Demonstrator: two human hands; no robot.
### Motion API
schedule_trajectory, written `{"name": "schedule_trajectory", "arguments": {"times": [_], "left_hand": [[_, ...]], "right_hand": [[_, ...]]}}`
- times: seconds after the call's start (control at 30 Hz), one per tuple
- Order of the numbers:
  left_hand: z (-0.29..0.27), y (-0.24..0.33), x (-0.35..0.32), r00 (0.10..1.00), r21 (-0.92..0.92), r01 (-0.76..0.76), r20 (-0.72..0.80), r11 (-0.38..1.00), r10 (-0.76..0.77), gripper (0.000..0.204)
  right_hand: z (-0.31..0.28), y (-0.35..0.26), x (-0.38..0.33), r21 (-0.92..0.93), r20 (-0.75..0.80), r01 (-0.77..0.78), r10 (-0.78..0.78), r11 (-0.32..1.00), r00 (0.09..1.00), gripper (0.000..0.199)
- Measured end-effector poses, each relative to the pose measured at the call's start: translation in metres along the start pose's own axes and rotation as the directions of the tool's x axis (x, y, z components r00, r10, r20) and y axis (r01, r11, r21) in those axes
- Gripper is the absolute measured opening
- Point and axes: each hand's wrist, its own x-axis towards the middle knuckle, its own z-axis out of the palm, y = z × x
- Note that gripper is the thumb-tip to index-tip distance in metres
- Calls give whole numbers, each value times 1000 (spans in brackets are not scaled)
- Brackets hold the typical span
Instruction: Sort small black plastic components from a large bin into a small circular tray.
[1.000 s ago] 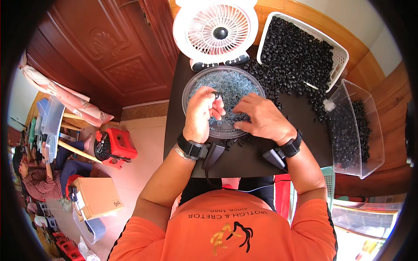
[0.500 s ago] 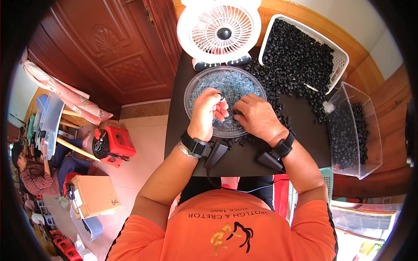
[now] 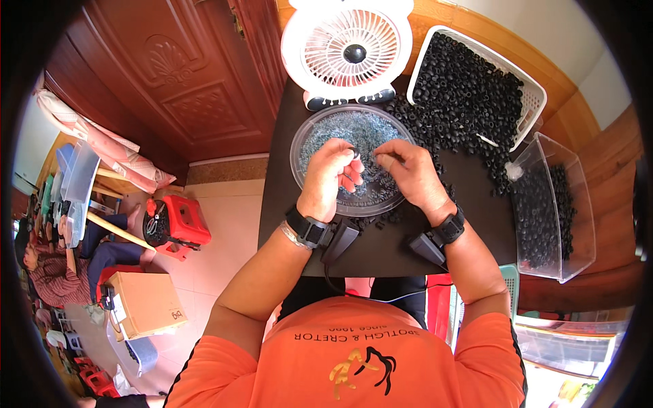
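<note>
Over a round clear tub (image 3: 296,160) of small translucent bluish pieces (image 3: 354,129), my left hand (image 3: 326,173) pinches a small black ring-shaped part (image 3: 354,153) between thumb and forefinger, its other fingers curled. Just right of it, above the same tub, my right hand (image 3: 415,173) has thumb and forefinger pressed together; whatever sits between them is too small to make out. A short gap separates the two hands. Loose black parts (image 3: 435,139) lie heaped on the dark table (image 3: 476,224) beside the tub's right side.
Behind the tub stands a white fan (image 3: 347,54). A white basket (image 3: 537,102) lies tipped at the back right, spilling black parts. A clear plastic bin (image 3: 578,224) with more of them is at the right. A seated person (image 3: 61,275) and a cardboard box (image 3: 146,306) are at the left.
My right hand has lifted from the tub's pieces, its fingers now pinched near the left hand's fingertips. The left hand still holds the black part. The seated person's arm has moved.
</note>
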Motion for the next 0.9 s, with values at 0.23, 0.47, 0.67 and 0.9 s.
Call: {"name": "schedule_trajectory", "arguments": {"times": [0.23,0.47,0.67,0.9], "left_hand": [[6,-2,-2,983,189,68,154,980,-98,18],[8,-2,-2,961,224,42,259,974,-101,18],[7,-7,-2,965,262,15,248,965,-82,18],[6,-3,-5,990,57,17,142,998,-25,22]], "right_hand": [[-12,-3,1,490,102,-174,143,854,985,22],[-12,-11,-4,369,85,-36,4,929,996,21],[-15,-22,-5,7,-36,262,-262,965,965,8],[-3,-47,-12,-294,-95,397,-439,870,893,32]]}}
